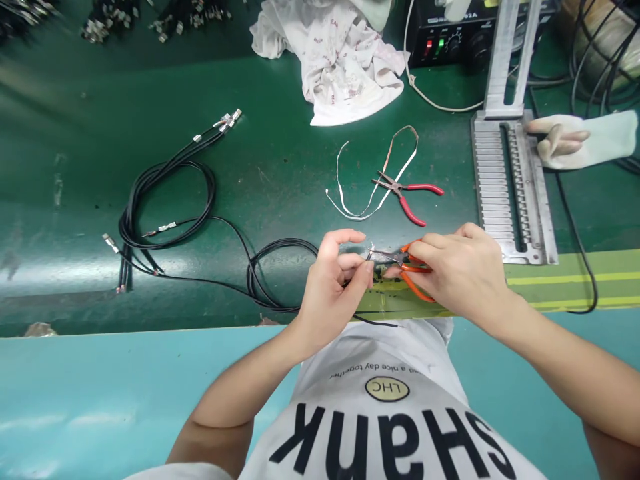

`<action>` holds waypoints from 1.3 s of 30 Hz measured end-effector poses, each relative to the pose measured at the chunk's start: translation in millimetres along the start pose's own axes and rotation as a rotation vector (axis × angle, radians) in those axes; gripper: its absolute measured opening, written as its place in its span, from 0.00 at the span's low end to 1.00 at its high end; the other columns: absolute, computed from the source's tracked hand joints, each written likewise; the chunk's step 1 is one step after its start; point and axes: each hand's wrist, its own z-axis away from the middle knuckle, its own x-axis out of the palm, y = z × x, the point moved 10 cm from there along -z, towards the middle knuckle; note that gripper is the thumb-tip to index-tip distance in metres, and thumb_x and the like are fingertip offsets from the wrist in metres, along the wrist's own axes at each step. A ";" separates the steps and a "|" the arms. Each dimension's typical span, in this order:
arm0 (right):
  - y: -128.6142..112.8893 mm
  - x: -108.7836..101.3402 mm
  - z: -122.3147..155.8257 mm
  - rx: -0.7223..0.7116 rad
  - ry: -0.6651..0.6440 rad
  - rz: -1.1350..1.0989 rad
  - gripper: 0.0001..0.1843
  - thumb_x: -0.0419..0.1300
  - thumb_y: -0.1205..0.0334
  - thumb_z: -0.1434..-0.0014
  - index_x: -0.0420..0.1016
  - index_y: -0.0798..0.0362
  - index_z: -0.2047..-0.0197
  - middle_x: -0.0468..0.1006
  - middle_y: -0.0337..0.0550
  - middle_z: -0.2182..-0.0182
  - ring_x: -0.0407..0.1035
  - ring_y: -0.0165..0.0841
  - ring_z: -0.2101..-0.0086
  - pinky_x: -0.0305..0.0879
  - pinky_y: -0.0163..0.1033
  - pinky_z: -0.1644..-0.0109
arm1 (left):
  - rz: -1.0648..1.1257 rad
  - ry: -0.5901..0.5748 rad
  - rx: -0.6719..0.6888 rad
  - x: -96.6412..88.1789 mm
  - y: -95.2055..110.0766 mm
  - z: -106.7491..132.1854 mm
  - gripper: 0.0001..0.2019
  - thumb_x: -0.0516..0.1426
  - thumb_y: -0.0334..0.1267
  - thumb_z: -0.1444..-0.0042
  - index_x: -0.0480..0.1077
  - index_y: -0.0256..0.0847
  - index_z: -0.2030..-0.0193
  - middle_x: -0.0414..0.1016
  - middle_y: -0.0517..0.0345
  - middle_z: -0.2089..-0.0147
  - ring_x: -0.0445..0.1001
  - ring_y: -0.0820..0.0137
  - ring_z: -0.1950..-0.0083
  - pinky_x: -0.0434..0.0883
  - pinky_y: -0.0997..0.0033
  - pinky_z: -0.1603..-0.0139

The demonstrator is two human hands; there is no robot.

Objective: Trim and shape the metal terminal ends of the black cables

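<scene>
My left hand (pixel 333 283) pinches the end of a thin black wire (pixel 280 250) just above the near edge of the green bench. My right hand (pixel 457 270) is closed round orange-handled pliers (pixel 410 267), whose metal jaws point left and meet the wire end at my left fingertips. The wire runs left into black coils lying on the bench.
Red-handled pliers (pixel 407 197) and a loop of white strip (pixel 373 177) lie just behind my hands. A metal slotted fixture (pixel 513 187) stands at right, with another person's gloved hand (pixel 575 140) on it. A white cloth (pixel 345 60), a control box (pixel 453 33) and wire bundles with terminals (pixel 170 193) lie farther back and left.
</scene>
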 end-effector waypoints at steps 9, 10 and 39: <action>-1.7 -3.6 -2.7 -0.020 0.002 0.011 0.22 0.55 0.44 0.33 0.71 0.51 0.71 0.75 0.36 0.77 0.64 0.32 0.76 0.45 0.42 0.64 | -0.006 -0.004 -0.010 0.1 -0.7 0.5 0.15 0.57 0.38 0.34 0.57 0.48 0.44 0.72 0.67 0.73 0.65 0.79 0.77 0.60 0.80 0.75; -1.4 -3.6 -2.9 -0.018 0.000 0.008 0.21 0.55 0.45 0.33 0.72 0.51 0.71 0.75 0.37 0.77 0.65 0.32 0.75 0.45 0.43 0.63 | -0.009 -0.007 -0.012 0.3 -0.9 0.7 0.15 0.57 0.38 0.34 0.57 0.48 0.44 0.72 0.67 0.73 0.65 0.79 0.76 0.60 0.81 0.75; -3.0 2.6 -2.9 -0.061 -0.018 0.004 0.24 0.55 0.43 0.32 0.68 0.51 0.73 0.73 0.36 0.78 0.63 0.32 0.76 0.45 0.43 0.63 | -0.006 -0.012 -0.031 4.2 -7.8 1.2 0.16 0.57 0.37 0.34 0.57 0.47 0.43 0.71 0.67 0.73 0.63 0.79 0.76 0.60 0.80 0.74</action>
